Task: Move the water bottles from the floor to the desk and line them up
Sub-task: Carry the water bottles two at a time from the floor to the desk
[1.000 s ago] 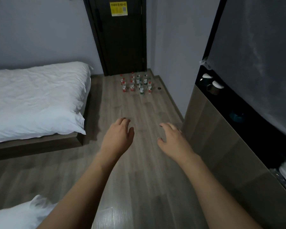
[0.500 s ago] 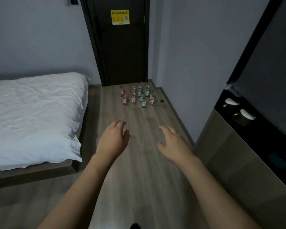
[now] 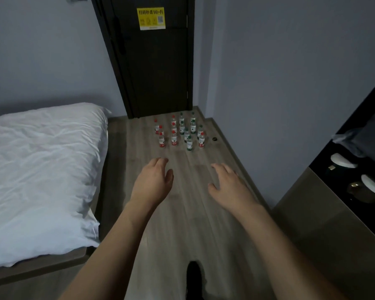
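Left hand (image 3: 153, 182) out in front of me, palm down, fingers relaxed, holding nothing. Right hand (image 3: 230, 185) same: fingers loosely spread, nothing in it. Both over bare wooden floor (image 3: 182, 224), well short of the water bottles (image 3: 180, 132). Bottles stand upright in a tight cluster on floor by the dark door (image 3: 158, 68), some w/ red caps and labels (left side), some w/ green (right side). Small dark ring-like item (image 3: 214, 139) on floor just right of cluster; can't tell what. Bed (image 3: 39, 165) w/ white bedding on my left. Dark cabinet (image 3: 342, 213) on right w/ white-lidded cups (image 3: 343, 160) in its niche. My shoe (image 3: 193, 276) at bottom edge.
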A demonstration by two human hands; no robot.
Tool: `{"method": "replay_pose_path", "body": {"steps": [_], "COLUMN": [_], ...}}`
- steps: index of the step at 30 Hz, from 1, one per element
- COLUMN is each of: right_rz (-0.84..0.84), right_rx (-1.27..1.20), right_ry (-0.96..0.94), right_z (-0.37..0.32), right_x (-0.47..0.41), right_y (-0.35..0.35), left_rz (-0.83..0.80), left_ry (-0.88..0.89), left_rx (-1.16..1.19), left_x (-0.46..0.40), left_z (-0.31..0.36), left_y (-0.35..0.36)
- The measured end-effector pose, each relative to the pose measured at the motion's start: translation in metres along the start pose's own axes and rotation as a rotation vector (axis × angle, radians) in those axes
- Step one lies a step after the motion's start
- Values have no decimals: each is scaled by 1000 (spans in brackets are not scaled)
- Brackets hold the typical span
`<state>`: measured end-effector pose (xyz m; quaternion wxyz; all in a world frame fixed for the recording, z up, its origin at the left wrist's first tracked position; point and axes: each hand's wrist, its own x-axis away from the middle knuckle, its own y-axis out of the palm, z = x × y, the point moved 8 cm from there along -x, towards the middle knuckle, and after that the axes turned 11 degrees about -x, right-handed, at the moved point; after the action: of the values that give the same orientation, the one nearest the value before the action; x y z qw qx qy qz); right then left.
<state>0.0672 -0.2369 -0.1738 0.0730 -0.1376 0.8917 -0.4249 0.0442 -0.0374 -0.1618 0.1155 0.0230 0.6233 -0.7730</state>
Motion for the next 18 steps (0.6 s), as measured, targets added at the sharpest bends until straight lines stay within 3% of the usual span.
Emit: {"method": "replay_pose_path", "body": {"steps": [18], "right_rz": [-11], "right_rx": [-21], "right_ry": [35], "right_z": [21], "right_x": [-336], "right_y": [10], "left_rz": [-104], "left_ry": [27], "left_rx": [-17], "left_x": [-324], "left_z": [-63], "left_y": [70]}}
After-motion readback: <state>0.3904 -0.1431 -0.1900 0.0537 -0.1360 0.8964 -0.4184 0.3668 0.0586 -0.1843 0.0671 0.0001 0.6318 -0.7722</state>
